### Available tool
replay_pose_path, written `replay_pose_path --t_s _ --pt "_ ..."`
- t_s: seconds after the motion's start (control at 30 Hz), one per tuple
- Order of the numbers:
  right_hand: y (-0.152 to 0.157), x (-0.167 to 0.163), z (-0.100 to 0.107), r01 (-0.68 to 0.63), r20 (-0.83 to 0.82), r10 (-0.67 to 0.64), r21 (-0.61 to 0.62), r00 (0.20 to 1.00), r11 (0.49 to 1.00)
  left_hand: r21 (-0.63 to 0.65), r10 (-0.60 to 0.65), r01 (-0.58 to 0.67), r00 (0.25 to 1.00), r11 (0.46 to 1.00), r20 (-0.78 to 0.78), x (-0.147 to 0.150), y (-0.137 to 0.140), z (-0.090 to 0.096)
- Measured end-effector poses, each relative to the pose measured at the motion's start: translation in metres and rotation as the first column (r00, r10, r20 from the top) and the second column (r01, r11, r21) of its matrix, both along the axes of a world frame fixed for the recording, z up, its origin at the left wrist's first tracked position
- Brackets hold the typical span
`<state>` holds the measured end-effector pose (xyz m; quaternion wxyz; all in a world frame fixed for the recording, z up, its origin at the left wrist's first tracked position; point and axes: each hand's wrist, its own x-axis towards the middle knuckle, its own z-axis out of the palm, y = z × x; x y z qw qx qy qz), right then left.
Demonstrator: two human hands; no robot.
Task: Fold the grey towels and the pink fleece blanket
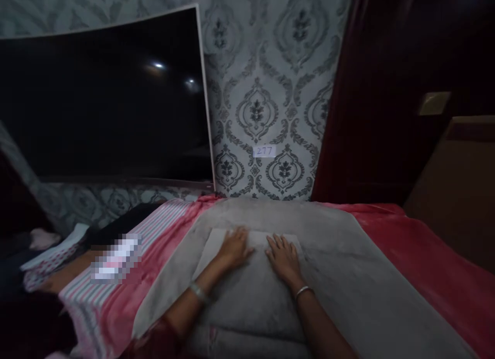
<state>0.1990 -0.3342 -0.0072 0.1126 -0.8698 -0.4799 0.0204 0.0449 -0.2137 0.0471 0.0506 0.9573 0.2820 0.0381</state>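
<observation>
A folded light-grey cloth (255, 302) with a soft-looking surface lies on a larger grey blanket (359, 297). My left hand (234, 248) rests palm down near the cloth's far left part, fingers stretched out and a little blurred. Across from it, my right hand (284, 258) is flat near the far right corner, its fingers spread. Neither hand grips anything. Another folded edge of grey fabric shows at the bottom between my forearms. Each of my wrists has a bracelet.
Red fabric (421, 250) spreads out under the grey blanket. A striped cloth (162, 222) and a pile of clothes (54, 256) lie at the left. Behind stand a large dark television (104, 106), a patterned wall (266, 91) with a paper label (264, 151), and a cardboard box (456, 194).
</observation>
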Motion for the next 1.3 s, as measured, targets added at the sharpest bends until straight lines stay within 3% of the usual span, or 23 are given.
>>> replay_pose_path --t_s 0.07,0.13,0.23,0.33,0.53,0.7,0.8,0.87,0.93,0.97,1.03,1.1,1.17,1.23,1.3 --pt "-0.001 0.000 -0.003 0.000 0.043 0.001 -0.027 0.999 1.000 -0.026 -0.107 0.108 0.993 0.994 0.044 0.031 -0.002 -0.012" --pt "-0.001 0.001 -0.007 -0.001 0.086 0.005 -0.051 0.996 0.999 -0.037 -0.118 0.121 0.989 0.992 0.084 0.051 -0.001 -0.030" --pt "-0.001 0.004 -0.015 -0.006 0.148 0.017 -0.074 0.989 0.997 -0.003 -0.096 0.098 0.980 0.995 0.172 0.060 0.002 -0.055" --pt "0.000 0.008 -0.021 -0.007 0.195 0.023 -0.084 0.980 0.996 0.046 -0.116 0.108 0.971 0.993 0.210 0.057 0.006 -0.066" --pt "-0.002 0.014 -0.027 -0.016 0.210 0.036 -0.099 0.977 0.995 -0.008 -0.036 0.037 0.996 0.999 0.080 0.020 0.037 -0.055" --pt "-0.004 0.019 -0.037 -0.022 0.242 0.029 -0.035 0.970 0.999 -0.062 0.117 -0.115 0.993 0.991 0.032 -0.042 0.070 -0.046" --pt "-0.004 0.021 -0.040 -0.030 0.232 0.032 -0.013 0.972 0.999 -0.069 0.256 -0.254 0.967 0.965 0.018 -0.065 0.071 -0.036" --pt "-0.004 0.021 -0.039 -0.034 0.219 0.038 -0.023 0.975 0.999 -0.063 0.347 -0.345 0.938 0.937 0.026 -0.065 0.053 -0.027" --pt "-0.004 0.022 -0.038 -0.035 0.206 0.040 -0.028 0.978 0.999 -0.060 0.344 -0.340 0.936 0.938 0.073 -0.053 0.017 -0.022" --pt "-0.004 0.023 -0.037 -0.034 0.197 0.039 -0.028 0.980 0.999 -0.060 0.283 -0.278 0.951 0.959 0.124 -0.044 -0.009 -0.021" --pt "-0.004 0.026 -0.037 -0.043 0.170 0.047 -0.027 0.984 0.999 0.000 0.020 -0.021 0.967 1.000 0.256 -0.026 -0.066 -0.026" --pt "-0.004 0.029 -0.038 -0.069 0.143 0.072 -0.025 0.987 0.997 0.060 -0.205 0.196 0.927 0.979 0.314 -0.013 -0.121 -0.038" --pt "-0.005 0.031 -0.038 -0.079 0.137 0.081 -0.022 0.987 0.997 0.076 -0.267 0.256 0.923 0.964 0.277 -0.008 -0.160 -0.051" --pt "-0.007 0.029 -0.037 -0.070 0.151 0.072 -0.016 0.986 0.997 0.072 -0.245 0.234 0.944 0.970 0.221 -0.011 -0.175 -0.062" --pt "-0.009 0.025 -0.035 -0.065 0.168 0.066 -0.010 0.984 0.998 0.051 -0.191 0.185 0.964 0.981 0.184 -0.018 -0.172 -0.068"
